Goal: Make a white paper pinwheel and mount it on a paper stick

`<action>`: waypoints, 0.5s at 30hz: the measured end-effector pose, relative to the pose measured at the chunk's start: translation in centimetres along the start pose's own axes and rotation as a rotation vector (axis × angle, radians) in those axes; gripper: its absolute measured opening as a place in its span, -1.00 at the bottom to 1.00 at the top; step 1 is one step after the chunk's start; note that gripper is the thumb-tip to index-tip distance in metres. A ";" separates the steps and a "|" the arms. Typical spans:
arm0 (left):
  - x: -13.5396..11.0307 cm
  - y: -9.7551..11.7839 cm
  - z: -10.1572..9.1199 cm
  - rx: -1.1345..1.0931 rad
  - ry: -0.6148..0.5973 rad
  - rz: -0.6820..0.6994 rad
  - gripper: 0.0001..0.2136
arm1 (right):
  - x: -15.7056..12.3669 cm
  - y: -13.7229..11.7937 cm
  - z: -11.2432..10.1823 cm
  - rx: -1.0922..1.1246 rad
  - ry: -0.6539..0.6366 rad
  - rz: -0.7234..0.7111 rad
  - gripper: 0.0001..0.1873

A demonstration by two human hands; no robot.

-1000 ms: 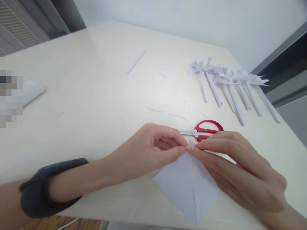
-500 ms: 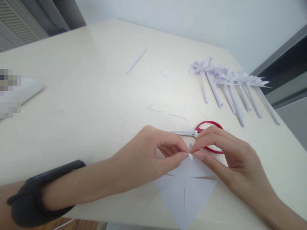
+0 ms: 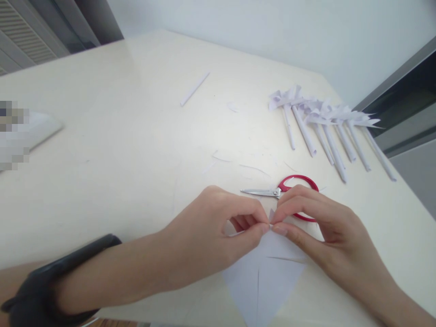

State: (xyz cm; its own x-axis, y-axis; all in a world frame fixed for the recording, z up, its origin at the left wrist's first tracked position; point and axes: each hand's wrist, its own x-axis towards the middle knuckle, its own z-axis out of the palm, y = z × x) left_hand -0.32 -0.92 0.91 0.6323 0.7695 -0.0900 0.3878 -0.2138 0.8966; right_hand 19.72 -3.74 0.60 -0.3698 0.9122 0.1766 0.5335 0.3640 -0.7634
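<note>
A white square of paper (image 3: 272, 281), turned corner-on and slit inward from its corners, lies at the front edge of the table. At its far corner, my left hand (image 3: 221, 227) pinches the tip between thumb and forefinger. My right hand (image 3: 323, 227) pinches the same corner from the other side, its fingertips meeting the left ones. What is between the fingertips is mostly hidden. Scissors with red handles (image 3: 284, 181) lie just beyond the paper, blades to the left, partly covered by my right fingers.
Several paper pinwheels on rolled paper sticks (image 3: 335, 145) lie in a row at the right. A single paper stick (image 3: 195, 89) rests farther back. Thin paper scraps (image 3: 254, 169) are scattered beyond the scissors. A white object (image 3: 37, 134), partly blurred out, sits at the left edge.
Both hands have shifted slightly toward me and the fingertips have closed together over the paper's corner. The small white flap visible between them before is now mostly covered.
</note>
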 end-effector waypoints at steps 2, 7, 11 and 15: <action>-0.1 0.0 0.0 -0.006 -0.001 0.002 -0.83 | 0.0 0.0 0.0 -0.011 0.005 -0.007 -0.91; -0.3 -0.1 0.0 -0.012 -0.004 0.005 -0.84 | -0.1 -0.2 0.4 -0.093 0.052 -0.098 -0.89; -0.3 -0.3 0.0 -0.006 -0.005 0.010 -0.85 | -0.3 -0.2 0.5 -0.173 0.108 -0.192 -0.88; -0.3 -0.3 0.1 0.009 -0.016 0.007 -0.85 | -0.4 -0.2 0.6 -0.254 0.144 -0.237 -0.87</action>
State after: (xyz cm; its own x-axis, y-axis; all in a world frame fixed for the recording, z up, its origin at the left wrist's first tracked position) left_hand -0.57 -1.08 0.61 0.6457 0.7581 -0.0913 0.3898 -0.2244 0.8931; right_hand 19.26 -4.30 0.30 -0.4042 0.8076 0.4294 0.6246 0.5867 -0.5154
